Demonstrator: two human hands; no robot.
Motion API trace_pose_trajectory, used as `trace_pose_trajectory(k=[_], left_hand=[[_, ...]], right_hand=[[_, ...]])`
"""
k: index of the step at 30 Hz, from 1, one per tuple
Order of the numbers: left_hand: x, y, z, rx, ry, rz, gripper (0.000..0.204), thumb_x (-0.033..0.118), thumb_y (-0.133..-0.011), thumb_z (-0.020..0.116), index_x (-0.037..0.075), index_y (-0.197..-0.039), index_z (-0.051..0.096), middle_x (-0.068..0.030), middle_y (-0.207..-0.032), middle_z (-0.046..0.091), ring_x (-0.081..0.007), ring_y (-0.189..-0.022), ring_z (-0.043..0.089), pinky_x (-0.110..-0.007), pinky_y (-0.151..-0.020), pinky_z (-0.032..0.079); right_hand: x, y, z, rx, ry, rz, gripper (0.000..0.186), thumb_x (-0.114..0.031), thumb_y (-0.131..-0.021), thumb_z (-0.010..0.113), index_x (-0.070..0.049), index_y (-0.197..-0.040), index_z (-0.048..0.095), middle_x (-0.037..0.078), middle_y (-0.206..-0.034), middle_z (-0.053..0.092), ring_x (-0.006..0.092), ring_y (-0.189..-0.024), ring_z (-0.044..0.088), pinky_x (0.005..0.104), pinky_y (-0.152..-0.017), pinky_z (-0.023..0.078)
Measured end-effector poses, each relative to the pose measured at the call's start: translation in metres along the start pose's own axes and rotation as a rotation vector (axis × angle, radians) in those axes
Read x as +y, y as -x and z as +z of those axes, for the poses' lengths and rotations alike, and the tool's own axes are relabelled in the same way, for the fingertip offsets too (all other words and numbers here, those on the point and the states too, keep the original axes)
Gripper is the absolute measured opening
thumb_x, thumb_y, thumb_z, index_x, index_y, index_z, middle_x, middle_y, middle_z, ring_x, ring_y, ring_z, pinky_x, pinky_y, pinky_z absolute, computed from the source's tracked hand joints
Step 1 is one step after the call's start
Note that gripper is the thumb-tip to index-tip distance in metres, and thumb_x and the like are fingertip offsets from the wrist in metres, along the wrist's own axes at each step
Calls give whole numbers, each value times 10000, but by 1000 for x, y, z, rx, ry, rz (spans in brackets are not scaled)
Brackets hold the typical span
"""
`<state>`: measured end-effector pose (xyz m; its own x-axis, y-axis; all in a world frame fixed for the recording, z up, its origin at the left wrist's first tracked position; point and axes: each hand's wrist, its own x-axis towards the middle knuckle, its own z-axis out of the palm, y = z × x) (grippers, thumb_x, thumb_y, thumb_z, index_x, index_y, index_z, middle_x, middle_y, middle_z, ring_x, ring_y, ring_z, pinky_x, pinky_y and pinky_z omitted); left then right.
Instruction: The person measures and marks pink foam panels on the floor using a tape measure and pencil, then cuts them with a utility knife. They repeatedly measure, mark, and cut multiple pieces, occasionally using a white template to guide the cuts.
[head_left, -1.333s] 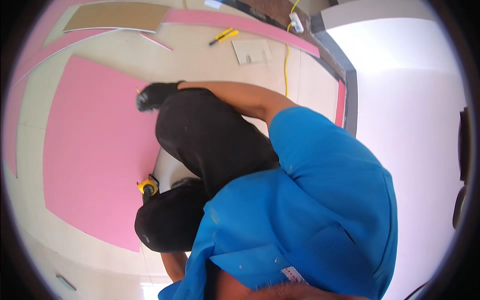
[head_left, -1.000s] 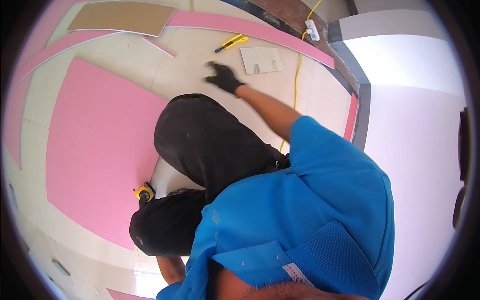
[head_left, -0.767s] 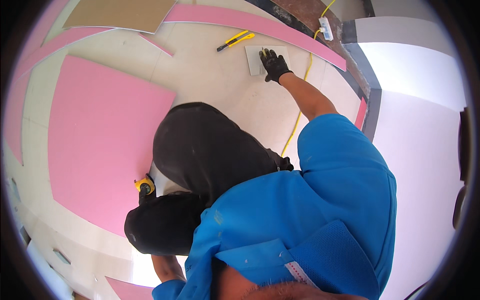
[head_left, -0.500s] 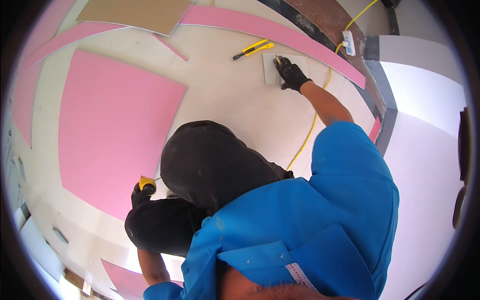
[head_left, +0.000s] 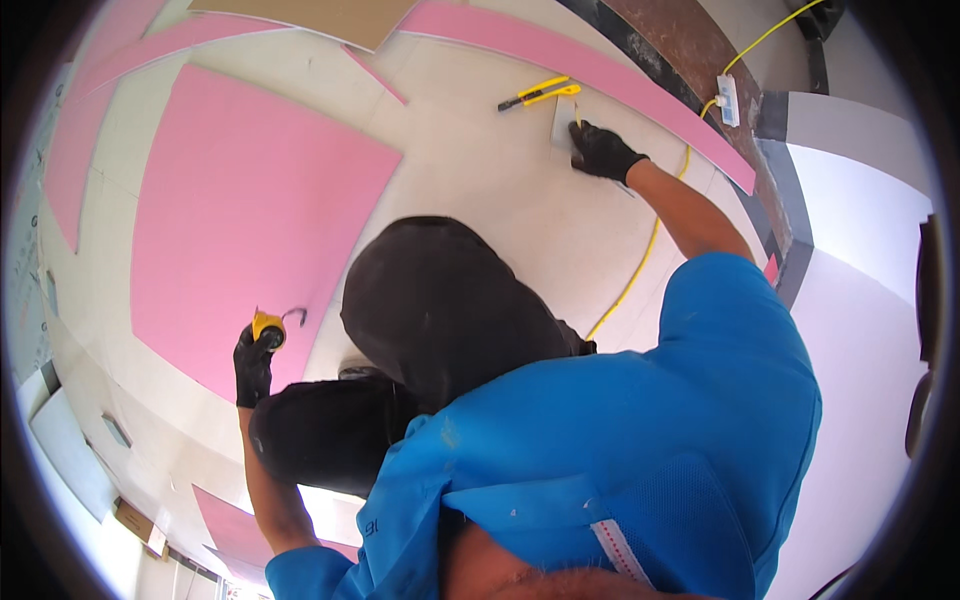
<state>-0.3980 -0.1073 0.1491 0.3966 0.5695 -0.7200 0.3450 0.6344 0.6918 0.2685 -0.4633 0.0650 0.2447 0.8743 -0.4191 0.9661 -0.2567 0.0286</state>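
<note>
My left hand (head_left: 254,365), in a black glove, is closed round a yellow tape measure (head_left: 268,331) above the pink board's lower edge. A short end of its blade (head_left: 294,316) sticks out. My right hand (head_left: 605,152), also gloved in black, is closed with a thin yellow stick like a pencil (head_left: 577,114) at its fingertips. That hand lies over a small pale grey board offcut (head_left: 562,122) and hides most of it. Just left of the offcut, a yellow utility knife (head_left: 540,92) lies on the floor.
A large pink board (head_left: 250,220) lies on my left. A long pink strip (head_left: 580,72) and a brown board (head_left: 320,18) are at the far side. A yellow cable (head_left: 640,270) crosses the floor to a white socket block (head_left: 728,100). A wall (head_left: 850,330) stands on my right.
My left hand has lifted the tape measure away from my knee, up and leftward. My right fingers have drawn in, and the offcut under them has turned. The view has shifted slightly.
</note>
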Motion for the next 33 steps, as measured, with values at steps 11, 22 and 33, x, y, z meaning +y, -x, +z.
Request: trace_pose_trajectory(k=[11, 22, 33], left_hand=[[-3, 10, 19, -57, -104, -32, 417, 69, -812, 715, -33, -1191, 575, -72, -995, 653, -143, -889, 623, -257, -832, 494], [-20, 12, 5, -55, -79, -37, 414, 94, -826, 705, -31, -1193, 560, -70, -1004, 650, -146, -892, 628, -268, -835, 496], [-11, 4, 5, -213, 190, 156, 423, 244, -917, 599, 29, -1273, 521, -105, -1030, 623, -256, -968, 650, -394, -861, 548]], right_hand=[[-83, -116, -24, 546, -2256, 396, 321, -74, -919, 477, -36, -1236, 506, 159, -1205, 589, 302, -1100, 613, 517, -917, 548], [-199, -134, -2, 443, -2121, 730, 207, -224, -911, 642, -68, -1029, 576, 88, -927, 628, 263, -823, 654, 400, -726, 568], [-320, -138, -120, -200, -1404, -358, 374, -362, -956, 615, -66, -1184, 597, 57, -1035, 652, 161, -937, 655, 319, -767, 554]])
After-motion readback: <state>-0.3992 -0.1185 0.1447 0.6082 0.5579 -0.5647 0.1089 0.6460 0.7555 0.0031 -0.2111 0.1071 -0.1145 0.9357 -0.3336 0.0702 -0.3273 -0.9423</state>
